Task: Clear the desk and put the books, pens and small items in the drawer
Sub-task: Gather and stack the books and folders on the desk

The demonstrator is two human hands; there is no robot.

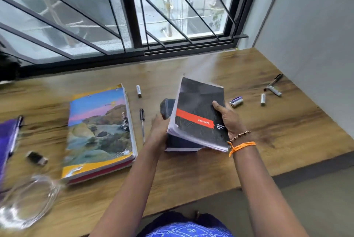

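- Blue patterned clothing (183, 227) at bottom edge, nearest the camera; both forearms reach forward from it over the wooden desk (191, 179).
- Right hand (228, 120) grips the black spiral pad (199, 114) (red stripe across the cover) at its right edge — thumb on top of the cover, fingers hidden beneath. Pad is tilted, lifted off the desk, left edge raised.
- Left hand (160, 129) is at the pad's left side, against a dark book (172, 122) that lies partly under the pad; fingers hidden behind these — cannot tell whether they grip.
- Orange thread and bead bracelet (241, 141) on the right wrist.
- Landscape-cover notebook (99, 131) lies flat left of the hands, stacked on at least one more book.
- Between that stack and the hands: a pen (142, 123); a battery (138, 90) farther back.
- Right of the pad: purple batteries (236, 101), a single battery (263, 99), pens (274, 85) near the wall.
- Far left: purple book (6, 141) with a pen clipped on, a small dark item (37, 158) (blurred), a coiled clear cable (28, 202).
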